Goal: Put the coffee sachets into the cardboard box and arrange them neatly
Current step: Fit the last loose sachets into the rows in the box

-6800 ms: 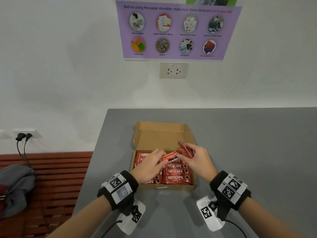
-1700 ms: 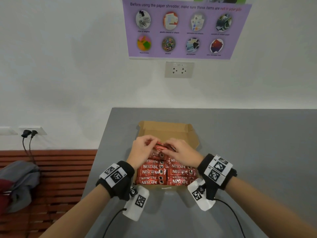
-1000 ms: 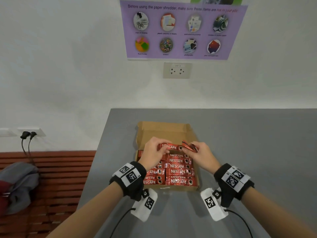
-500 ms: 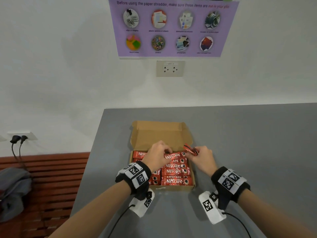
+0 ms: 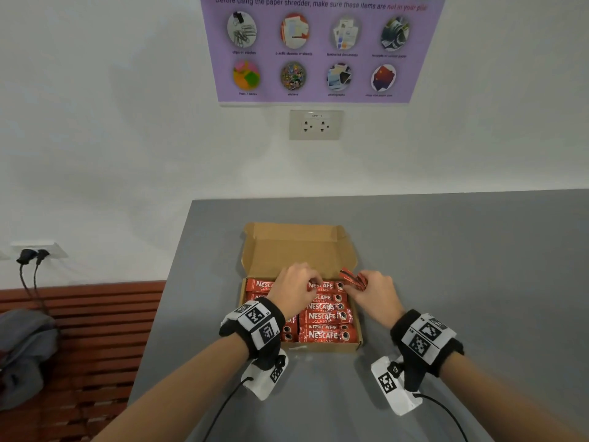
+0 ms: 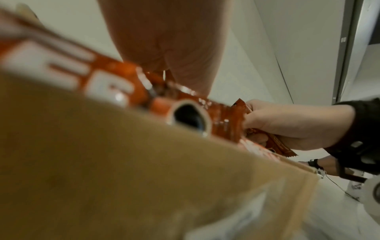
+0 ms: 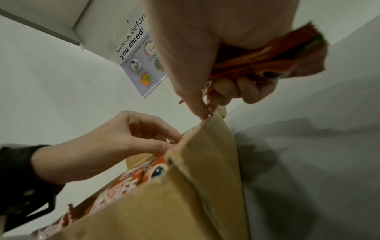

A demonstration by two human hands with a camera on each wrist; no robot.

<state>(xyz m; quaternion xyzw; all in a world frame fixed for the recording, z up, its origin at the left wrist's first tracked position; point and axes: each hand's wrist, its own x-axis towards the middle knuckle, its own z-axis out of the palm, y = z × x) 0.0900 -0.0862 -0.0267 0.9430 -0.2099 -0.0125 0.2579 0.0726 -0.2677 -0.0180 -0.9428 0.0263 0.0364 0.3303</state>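
An open cardboard box [image 5: 322, 346] sits on the grey table with its lid [image 5: 296, 247] standing up at the back. Red Nescafe sachets [image 5: 325, 317] lie flat in it in two columns. My left hand [image 5: 314, 283] is over the far row, with its curled fingertips [image 7: 174, 140] pinching the left end of the farthest right-column sachet [image 5: 323, 286]. My right hand [image 5: 363, 287] hovers at the box's far right corner and grips a small bundle of sachets [image 5: 352, 278], seen close in the right wrist view as the bundle [image 7: 267, 60]. Its thumb tip touches the box's right wall [image 7: 205, 162].
The grey table [image 5: 446, 266] stretches away to the right and ends at its left edge close to the box. Beyond that edge stands a wooden bench [image 5: 79, 346] with a grey garment [image 5: 22, 346]. On the wall hang a socket [image 5: 315, 124] and a purple poster [image 5: 318, 49].
My left hand took a sachet from the right hand's bundle and brought it down into the far row of the box. The right hand drew back to the box's far right corner with its bundle.
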